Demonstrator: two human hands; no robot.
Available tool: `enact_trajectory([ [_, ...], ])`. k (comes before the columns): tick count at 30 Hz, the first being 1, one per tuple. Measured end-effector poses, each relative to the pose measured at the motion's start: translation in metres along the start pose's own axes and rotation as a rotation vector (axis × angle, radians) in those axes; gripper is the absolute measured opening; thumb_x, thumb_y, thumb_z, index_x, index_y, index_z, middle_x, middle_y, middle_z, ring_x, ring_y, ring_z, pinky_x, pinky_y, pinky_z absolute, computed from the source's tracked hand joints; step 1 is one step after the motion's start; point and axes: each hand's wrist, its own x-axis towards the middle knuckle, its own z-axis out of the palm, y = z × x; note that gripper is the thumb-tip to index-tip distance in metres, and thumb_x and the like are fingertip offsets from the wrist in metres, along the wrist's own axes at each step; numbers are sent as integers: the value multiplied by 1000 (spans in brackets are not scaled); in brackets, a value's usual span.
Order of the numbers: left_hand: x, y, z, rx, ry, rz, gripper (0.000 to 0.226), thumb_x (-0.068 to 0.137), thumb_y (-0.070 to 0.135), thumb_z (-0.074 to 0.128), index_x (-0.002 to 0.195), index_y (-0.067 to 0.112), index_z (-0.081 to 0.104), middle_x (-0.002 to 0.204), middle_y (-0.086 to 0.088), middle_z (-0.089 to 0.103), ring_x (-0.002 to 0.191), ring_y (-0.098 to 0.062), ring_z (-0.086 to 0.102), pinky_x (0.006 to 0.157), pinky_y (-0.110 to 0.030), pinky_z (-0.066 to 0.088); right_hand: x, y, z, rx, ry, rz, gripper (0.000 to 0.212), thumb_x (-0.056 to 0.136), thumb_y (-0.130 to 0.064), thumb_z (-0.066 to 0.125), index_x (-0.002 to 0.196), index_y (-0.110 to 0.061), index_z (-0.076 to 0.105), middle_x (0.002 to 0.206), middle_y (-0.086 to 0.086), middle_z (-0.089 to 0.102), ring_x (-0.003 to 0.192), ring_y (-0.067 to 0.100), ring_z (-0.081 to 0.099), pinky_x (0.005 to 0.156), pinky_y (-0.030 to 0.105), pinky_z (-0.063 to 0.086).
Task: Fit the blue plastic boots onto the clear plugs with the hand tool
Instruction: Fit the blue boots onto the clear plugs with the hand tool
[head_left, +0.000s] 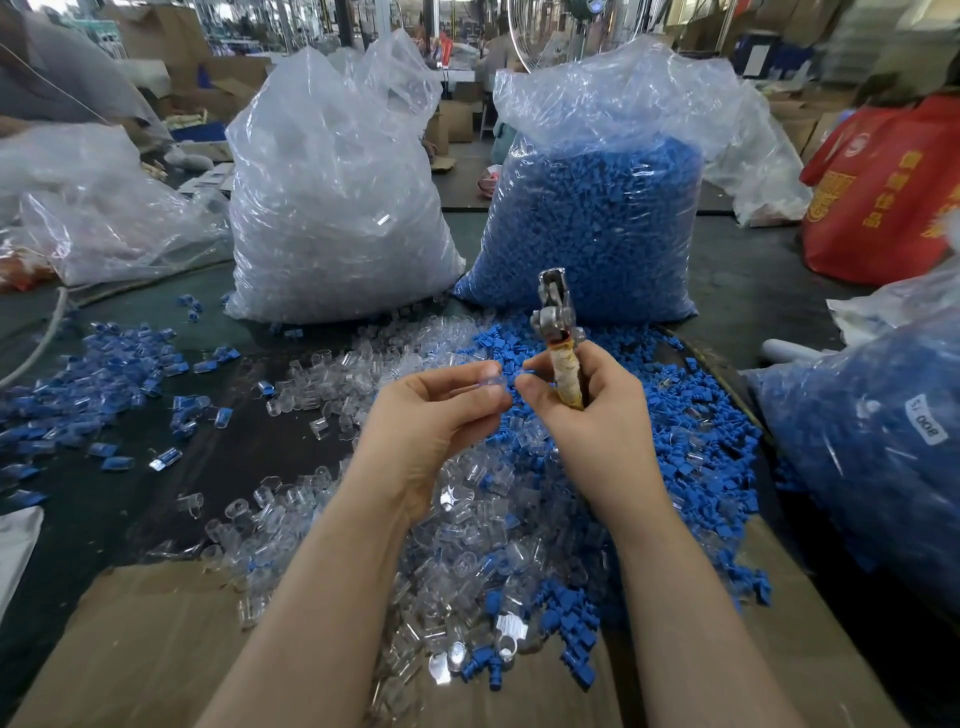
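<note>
A workshop with cardboard boxes and blurred figures lies behind a dark desk (748, 291). At the back of the desk stand two large plastic sacks: the left sack (332, 208) holds clear plugs, the right sack (597, 218) holds blue boots. A third sack (878, 441) of blue parts is cut off by the right edge, and a red bag (888, 197) sits behind it.

Loose clear plugs (322, 384) and loose blue boots (691, 436) cover the desk centre and spill onto a sheet of cardboard (140, 639) at the near edge. Fitted pieces (104, 364), blue on clear, lie scattered to the left.

The left hand (431, 415) pinches one clear plug (491, 383) between thumb and fingertips. The right hand (587, 410) is curled round the taped handle of the hand tool (558, 332), whose metal head points up. The thumb and forefinger of that hand pinch something small beside the plug; its shape is hard to make out against the blue pile.
</note>
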Motion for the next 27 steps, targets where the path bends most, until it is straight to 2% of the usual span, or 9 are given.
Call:
enact_trajectory([
  [4,-1,0,1,12,-4,30,28,66,5,77,94,8,74,89,-11,76,82,-16,74,67,-19,56,0,-3,1,59,12,4,20,84,-10,76,80,-24,63,70,-19,66,65,-5,60,63,9,47],
  [7,0,0,0,30,3,48,28,66,3,77,93,9,75,89,-10,76,82,-16,74,68,-19,56,-1,-3,0,69,22,-8,17,85,-10,75,79,-21,63,69,-13,64,64,-3,58,63,11,48],
  [11,0,0,0,89,7,90,32,58,10,78,90,13,77,80,-3,75,79,-14,73,71,-21,57,-1,-3,-1,40,5,-8,17,89,-12,72,80,-24,65,73,-2,65,65,0,57,64,13,50],
  [16,-1,-1,0,124,32,148,23,73,0,77,93,11,77,86,-7,76,84,-17,73,75,-23,58,-1,-1,-1,-28,-4,7,15,88,-19,73,79,-26,64,71,-8,65,62,0,54,60,20,49],
  [20,-3,0,1,230,44,215,23,76,1,78,97,12,77,87,-4,77,84,-14,73,76,-22,57,-1,-1,0,-83,3,12,13,87,-23,74,82,-18,64,75,0,64,60,6,52,60,33,48],
  [24,-3,0,3,309,70,266,24,77,1,78,95,15,77,87,-1,77,84,-13,73,77,-22,57,-1,-1,0,-106,-22,12,10,88,-22,73,83,-18,65,74,-3,65,61,7,55,62,33,50],
  [27,-4,-1,5,341,82,289,24,77,1,78,92,20,77,85,2,77,82,-11,72,75,-19,56,-2,0,0,-101,-36,12,9,89,-21,71,84,-16,65,73,2,64,61,15,55,61,35,49],
])
